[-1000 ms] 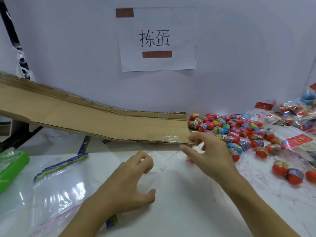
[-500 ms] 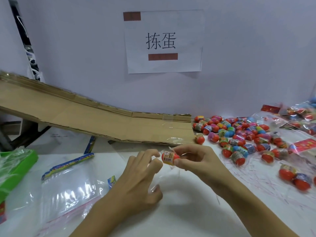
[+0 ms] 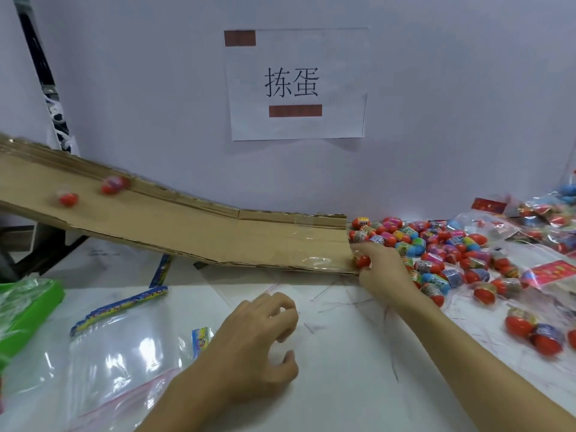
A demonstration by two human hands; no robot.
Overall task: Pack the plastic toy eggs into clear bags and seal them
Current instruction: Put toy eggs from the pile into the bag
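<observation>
Since half a second ago, my right hand [image 3: 381, 269] is reaching away from my left hand [image 3: 255, 344] to the low end of the sloping brown cardboard chute [image 3: 187, 227], where its fingers are curling round a red plastic toy egg [image 3: 361, 261]. My left hand is resting on the white tabletop [image 3: 343, 385], fingers loosely curled over a clear plastic bag [image 3: 268, 299] whose edges are barely showing; whether it is pinching the film I cannot tell. Two blurred red eggs [image 3: 113, 184] are lying high on the chute. Loose multicoloured plastic eggs in a heap [image 3: 436, 244] are lying just right of the chute's end, beside my right hand. Clear zip bags with blue printed strips [image 3: 121, 344] are lying at left, near a green tray [image 3: 34, 307].
</observation>
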